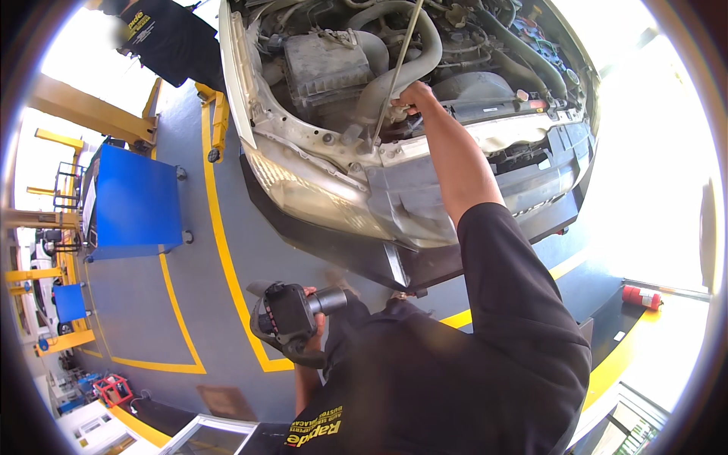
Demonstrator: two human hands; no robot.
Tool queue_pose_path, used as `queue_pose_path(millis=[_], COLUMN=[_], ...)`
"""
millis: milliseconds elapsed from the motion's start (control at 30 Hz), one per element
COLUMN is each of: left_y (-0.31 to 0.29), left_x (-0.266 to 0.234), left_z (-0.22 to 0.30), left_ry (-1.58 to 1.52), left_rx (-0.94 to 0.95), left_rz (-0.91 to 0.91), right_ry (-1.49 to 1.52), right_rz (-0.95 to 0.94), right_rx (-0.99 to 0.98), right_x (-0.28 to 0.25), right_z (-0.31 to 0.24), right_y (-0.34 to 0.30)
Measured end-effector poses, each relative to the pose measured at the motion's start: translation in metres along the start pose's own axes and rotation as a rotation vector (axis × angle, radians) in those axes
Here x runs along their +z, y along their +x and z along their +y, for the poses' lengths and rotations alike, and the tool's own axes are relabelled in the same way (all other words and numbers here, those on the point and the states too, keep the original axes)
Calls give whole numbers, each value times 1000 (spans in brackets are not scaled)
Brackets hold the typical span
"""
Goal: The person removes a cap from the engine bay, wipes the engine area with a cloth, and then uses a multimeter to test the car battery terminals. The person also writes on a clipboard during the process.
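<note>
My left hand (317, 327) is closed around a black handheld device (290, 312) with a silver-grey barrel and a wide black loop, held low in front of my body. My right arm stretches forward over the car's front end into the open engine bay. There my right hand (413, 98) has its fingers curled down beside a thick grey intake hose (402, 72), just behind the front crossmember. What those fingers grip is hidden. A thin hood prop rod (398, 70) stands slanted next to this hand. Left of the hose sits a dusty air filter box (330, 67).
The car's headlight (303, 193) and bumper lie between me and the engine. Left stands a blue wheeled cabinet (136, 201) near a yellow lift post (95, 110). Another person in a black shirt (171, 38) is at upper left. A red fire extinguisher (641, 296) is at right.
</note>
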State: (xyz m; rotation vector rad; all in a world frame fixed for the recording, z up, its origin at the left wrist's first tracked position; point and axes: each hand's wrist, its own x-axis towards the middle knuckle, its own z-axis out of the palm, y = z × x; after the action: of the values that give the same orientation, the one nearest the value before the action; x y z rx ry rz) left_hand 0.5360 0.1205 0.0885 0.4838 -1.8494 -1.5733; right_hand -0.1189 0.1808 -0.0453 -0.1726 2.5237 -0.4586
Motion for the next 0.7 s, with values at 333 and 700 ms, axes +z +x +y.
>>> queue_pose_path(millis=[333, 700], left_y=[59, 95], left_x=[-51, -159], left_z=[-10, -22], left_ry=[-51, 265], left_rx=[-52, 151], left_rz=[1, -130], right_ry=[5, -71], right_rz=[2, 57], right_rx=[-82, -59], right_x=[3, 7], right_z=[14, 13], right_y=[12, 5])
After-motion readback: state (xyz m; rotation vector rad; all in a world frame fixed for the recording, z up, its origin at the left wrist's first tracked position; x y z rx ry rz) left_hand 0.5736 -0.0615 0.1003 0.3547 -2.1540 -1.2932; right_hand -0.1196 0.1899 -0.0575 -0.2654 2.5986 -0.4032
